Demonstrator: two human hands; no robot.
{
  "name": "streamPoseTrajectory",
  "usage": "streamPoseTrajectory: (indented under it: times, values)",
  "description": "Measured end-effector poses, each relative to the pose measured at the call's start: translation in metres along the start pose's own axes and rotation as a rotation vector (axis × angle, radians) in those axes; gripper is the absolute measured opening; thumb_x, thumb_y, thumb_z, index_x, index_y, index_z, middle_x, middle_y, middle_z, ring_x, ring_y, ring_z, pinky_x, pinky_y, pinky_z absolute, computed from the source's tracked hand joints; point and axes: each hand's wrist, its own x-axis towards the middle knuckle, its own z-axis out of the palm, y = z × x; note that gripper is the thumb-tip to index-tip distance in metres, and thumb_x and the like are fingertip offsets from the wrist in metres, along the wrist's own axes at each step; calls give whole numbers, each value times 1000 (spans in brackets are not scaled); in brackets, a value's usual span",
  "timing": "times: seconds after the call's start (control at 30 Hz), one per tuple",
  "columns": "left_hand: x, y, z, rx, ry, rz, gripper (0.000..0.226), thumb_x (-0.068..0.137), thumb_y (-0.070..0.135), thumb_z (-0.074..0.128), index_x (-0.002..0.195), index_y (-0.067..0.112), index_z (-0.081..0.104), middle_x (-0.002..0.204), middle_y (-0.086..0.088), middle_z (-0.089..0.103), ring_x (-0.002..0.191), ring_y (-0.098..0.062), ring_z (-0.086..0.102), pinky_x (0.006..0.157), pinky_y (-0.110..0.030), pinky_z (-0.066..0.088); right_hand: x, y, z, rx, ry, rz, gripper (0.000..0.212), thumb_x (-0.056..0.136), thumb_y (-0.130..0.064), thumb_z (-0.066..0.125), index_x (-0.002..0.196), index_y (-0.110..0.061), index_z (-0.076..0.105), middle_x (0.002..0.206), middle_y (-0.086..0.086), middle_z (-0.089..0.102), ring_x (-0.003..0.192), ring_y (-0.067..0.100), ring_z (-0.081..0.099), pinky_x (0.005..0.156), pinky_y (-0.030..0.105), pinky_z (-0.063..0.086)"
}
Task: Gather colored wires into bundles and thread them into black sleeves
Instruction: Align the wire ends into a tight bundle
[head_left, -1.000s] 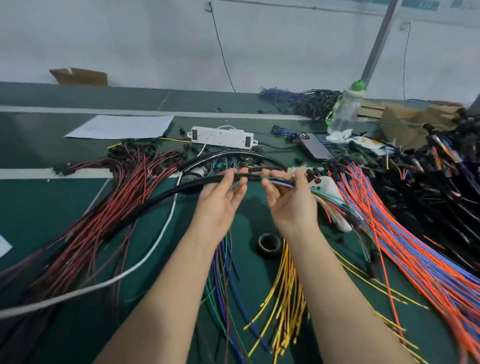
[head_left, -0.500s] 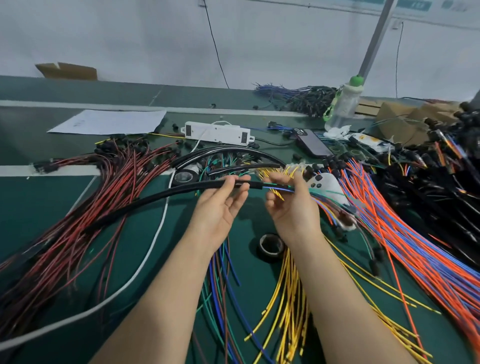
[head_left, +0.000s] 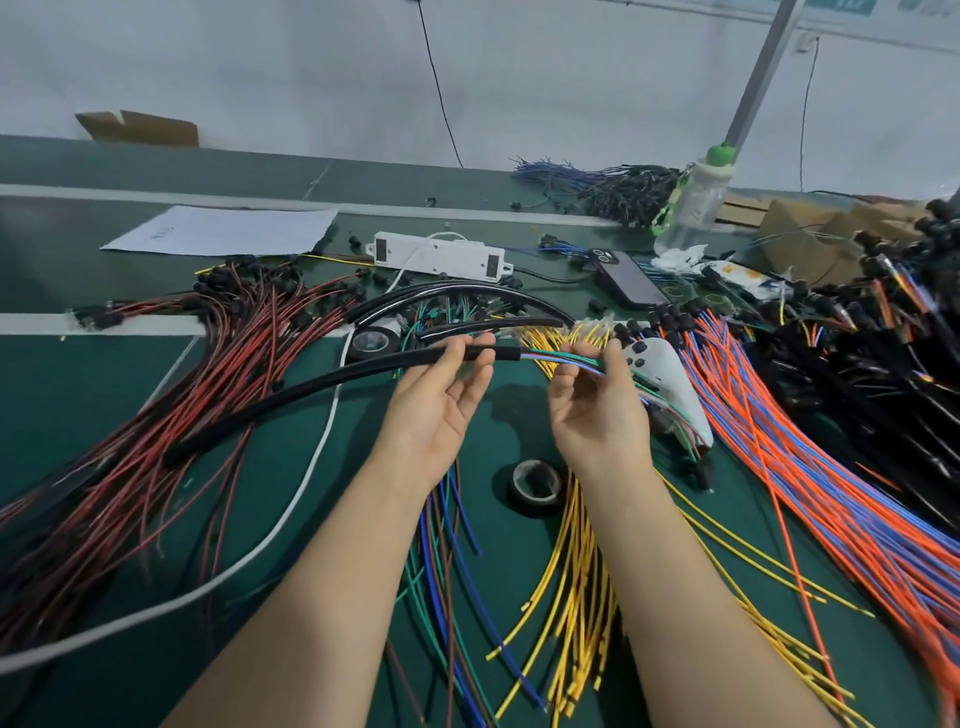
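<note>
Bottom of the frame first: a fan of yellow wires (head_left: 571, 597) lies loose on the green tabletop (head_left: 78, 395) between the forearms, with blue, green and brown wires (head_left: 441, 571) just to the left of it. A little higher, a black tape roll (head_left: 535, 486) sits flat, just left of the right wrist.

Now the action, centre frame. The left hand (head_left: 436, 410) is palm up, its grip clamped on the black sleeve (head_left: 322, 384) near the open end, thumb and fingertips pinching it. From there the sleeve sweeps down and left across the red wires (head_left: 182, 415). A thin bundle of coloured wires (head_left: 550, 358) pokes out of the sleeve's mouth and runs right into the right hand (head_left: 597, 415), whose grip is pinched on that bundle. Both hands are raised above the tabletop, near each other but apart.

Out to the sides, a white cable (head_left: 291, 519) curves through the lower left and a thick spread of orange and blue wires (head_left: 805, 467) fills the right. A white controller (head_left: 670, 379) rests just behind the right hand.

Further back: a second tape roll (head_left: 371, 340), more black sleeves (head_left: 467, 291) arcing across, a white power strip (head_left: 441, 257), a phone (head_left: 628, 278) and a sheet of paper (head_left: 223, 231). At the far edge stand a bottle with a green cap (head_left: 696, 202) and, upper left, a cardboard box (head_left: 140, 127).
</note>
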Motion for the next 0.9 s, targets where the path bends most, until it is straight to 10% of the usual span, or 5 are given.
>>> streamPoseTrajectory:
  times: [0.3,0.5,0.9]
  values:
    - [-2,-1,-1,38,-33,-74,17,97,12,46,97,3,60,88,-4,73,73,-5,68,67,-14,55,1,11,-3,-250,-92,95,36,95,-37,53,88,-6,69,60,1,61,49,7,57,52,15,53]
    - [-1,0,0,-69,-57,-49,22,100,6,38,98,1,60,91,-9,72,83,-10,70,75,-17,55,-3,4,-3,5,-290,216,23,96,-17,51,103,2,62,99,21,66,87,23,69,75,25,59]
    - [-1,-4,0,34,-53,-27,26,98,8,43,115,-6,55,93,-8,73,87,-12,71,72,-16,55,-1,5,-7,-443,-239,124,26,96,-35,52,106,-21,70,101,3,61,56,7,55,55,15,51]
